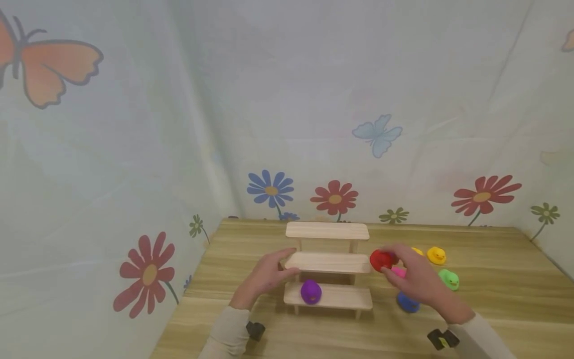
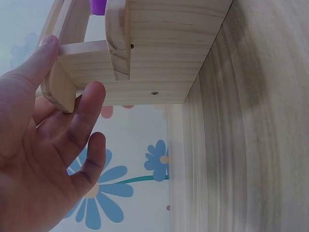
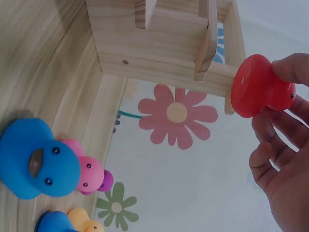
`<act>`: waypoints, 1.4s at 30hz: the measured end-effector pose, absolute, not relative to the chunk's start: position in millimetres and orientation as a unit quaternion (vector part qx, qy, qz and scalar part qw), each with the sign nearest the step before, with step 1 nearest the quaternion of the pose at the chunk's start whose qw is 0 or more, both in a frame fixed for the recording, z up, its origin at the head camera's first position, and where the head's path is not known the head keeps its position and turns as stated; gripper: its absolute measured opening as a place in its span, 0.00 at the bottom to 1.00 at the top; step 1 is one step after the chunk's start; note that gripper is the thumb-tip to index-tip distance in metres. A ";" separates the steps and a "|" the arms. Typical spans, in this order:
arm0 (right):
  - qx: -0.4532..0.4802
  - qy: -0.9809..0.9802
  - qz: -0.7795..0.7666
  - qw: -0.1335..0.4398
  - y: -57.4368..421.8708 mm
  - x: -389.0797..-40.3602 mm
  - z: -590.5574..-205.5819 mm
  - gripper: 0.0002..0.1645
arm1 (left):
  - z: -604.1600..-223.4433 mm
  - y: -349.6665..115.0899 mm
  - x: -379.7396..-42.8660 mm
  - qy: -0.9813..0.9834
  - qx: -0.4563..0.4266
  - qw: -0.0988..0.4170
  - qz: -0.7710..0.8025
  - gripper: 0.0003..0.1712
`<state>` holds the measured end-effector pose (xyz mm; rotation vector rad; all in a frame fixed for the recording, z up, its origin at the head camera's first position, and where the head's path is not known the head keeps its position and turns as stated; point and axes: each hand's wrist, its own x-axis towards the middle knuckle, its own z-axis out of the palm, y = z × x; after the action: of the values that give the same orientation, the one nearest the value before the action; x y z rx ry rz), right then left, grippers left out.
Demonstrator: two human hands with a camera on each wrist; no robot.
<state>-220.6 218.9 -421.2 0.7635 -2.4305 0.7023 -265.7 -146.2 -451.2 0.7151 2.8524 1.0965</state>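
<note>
A three-tier wooden stand (image 1: pixel 327 263) stands on the table. My left hand (image 1: pixel 265 274) grips the left end of its middle tier, thumb on one face and fingers around the other in the left wrist view. My right hand (image 1: pixel 414 276) pinches a red rubber duck (image 3: pixel 256 89) between thumb and fingers, held up just off the right end of the middle tier. On the lowest tier, left of centre, sits a purple rubber duck (image 1: pixel 311 292). The top and middle tiers carry nothing.
Right of the stand, several rubber ducks are grouped on the wood-grain table (image 1: pixel 493 299): a blue duck (image 1: pixel 408 302), a green duck (image 1: pixel 449 279), a yellow duck (image 1: pixel 436 255) and a pink duck (image 3: pixel 89 174). A flower-printed cloth (image 1: pixel 287 124) hangs behind the table and at its sides.
</note>
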 end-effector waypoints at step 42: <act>0.250 -0.909 0.241 0.230 292.2 -206.0 -462.3 0.23 | -452.9 -147.1 -266.7 0.903 0.226 0.003 0.365 0.37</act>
<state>-206.0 292.2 -462.3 0.6885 -2.5007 0.6617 -266.7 -147.1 -452.9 0.7098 2.8321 1.1434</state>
